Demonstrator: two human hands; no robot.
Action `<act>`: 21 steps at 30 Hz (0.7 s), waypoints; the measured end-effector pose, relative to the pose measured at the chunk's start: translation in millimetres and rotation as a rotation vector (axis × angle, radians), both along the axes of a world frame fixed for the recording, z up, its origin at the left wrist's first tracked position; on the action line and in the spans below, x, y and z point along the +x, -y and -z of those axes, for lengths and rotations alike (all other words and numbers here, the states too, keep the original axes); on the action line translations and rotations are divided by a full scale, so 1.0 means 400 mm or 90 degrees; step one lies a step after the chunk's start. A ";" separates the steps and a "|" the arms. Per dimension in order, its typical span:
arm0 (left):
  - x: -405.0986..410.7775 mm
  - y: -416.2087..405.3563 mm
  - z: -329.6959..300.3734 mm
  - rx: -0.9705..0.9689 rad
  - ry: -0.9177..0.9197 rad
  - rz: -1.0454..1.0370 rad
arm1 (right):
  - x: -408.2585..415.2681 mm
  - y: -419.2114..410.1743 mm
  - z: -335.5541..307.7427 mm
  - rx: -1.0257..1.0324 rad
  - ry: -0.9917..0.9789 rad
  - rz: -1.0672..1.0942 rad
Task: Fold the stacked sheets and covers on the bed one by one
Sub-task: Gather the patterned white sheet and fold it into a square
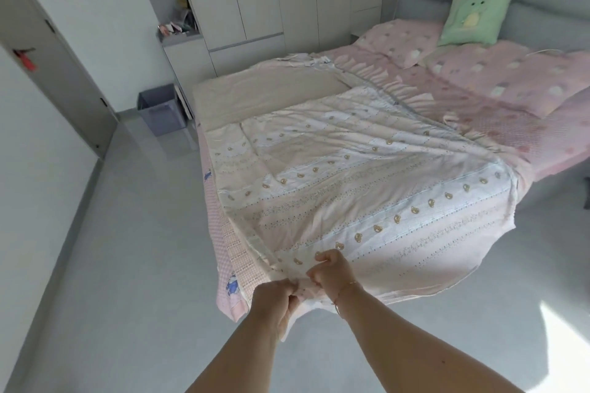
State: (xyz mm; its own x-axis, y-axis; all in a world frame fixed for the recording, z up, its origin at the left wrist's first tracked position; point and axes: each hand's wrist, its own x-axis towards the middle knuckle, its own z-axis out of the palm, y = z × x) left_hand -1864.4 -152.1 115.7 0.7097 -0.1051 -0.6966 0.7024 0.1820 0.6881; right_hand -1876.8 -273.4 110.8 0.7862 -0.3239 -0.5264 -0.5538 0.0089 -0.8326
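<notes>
Bear-print cover (360, 175): top layer of the stack on the bed (510, 99), spread from the foot toward twelve o'clock, its near corner bunched at six o'clock where both hands meet.
Left hand (274, 300): fingers curled round the gathered corner, gripping it.
Right hand (332, 268): touching the left at one o'clock of it, pinching the same edge.
Risk, grip: with both hands so close together, the far end will probably sag and skew when lifted.
Risk, overhang: the loose edge at three o'clock hangs off the bed; a pull could likely slide it to the floor (143, 233).
Risk, layers: the pink checked sheet (236, 252) underneath, at nine o'clock, may drag along if caught.
</notes>
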 end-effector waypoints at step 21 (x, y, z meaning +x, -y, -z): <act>0.193 -0.031 -0.172 -0.012 0.075 0.039 | 0.175 0.043 -0.046 0.565 -0.143 0.441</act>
State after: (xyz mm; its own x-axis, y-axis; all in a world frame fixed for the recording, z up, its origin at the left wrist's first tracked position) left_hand -1787.1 -139.8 184.5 0.7782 -0.1628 -0.6066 0.6274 0.1557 0.7630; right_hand -1807.0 -290.7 129.4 0.4435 -0.0941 -0.8913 -0.3368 0.9041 -0.2631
